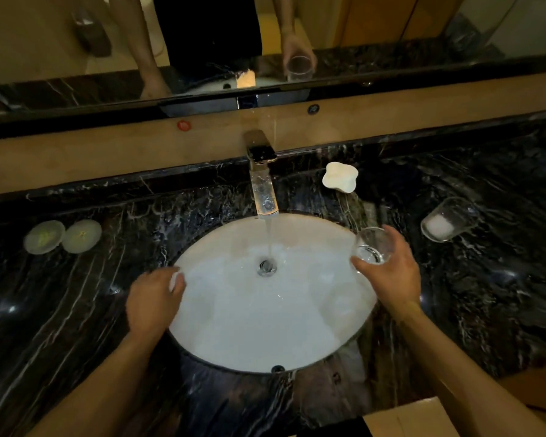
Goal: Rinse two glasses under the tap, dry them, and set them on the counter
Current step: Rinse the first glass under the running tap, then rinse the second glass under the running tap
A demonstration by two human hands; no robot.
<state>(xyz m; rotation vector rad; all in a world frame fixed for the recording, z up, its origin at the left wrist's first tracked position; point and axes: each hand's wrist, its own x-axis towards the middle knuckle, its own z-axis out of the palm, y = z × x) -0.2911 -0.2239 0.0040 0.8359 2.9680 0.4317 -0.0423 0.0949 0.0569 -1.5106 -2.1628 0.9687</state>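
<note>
The right hand [391,272] is gripping a glass [372,246] upright at the basin's [265,326] right edge; the running stream [269,238] is falling to its left. The left hand [153,298] is resting, loosely curled, on the basin's left rim.

Over the white basin [234,326] the middle is open, and a hand could pass there from the near edge up to the stream falling from the tap [263,187] at the back. The left hand [153,302] lies on the basin's left rim and blocks that side. The right hand [391,275] holds a glass [372,246] over the right rim and fills that corner. On the black counter [76,310], two round lids [63,236] sit far left, with bare stone between them and the basin. To the right, a second glass [445,220] stands near the held one, and a white dish [340,177] stands beside the tap.
</note>
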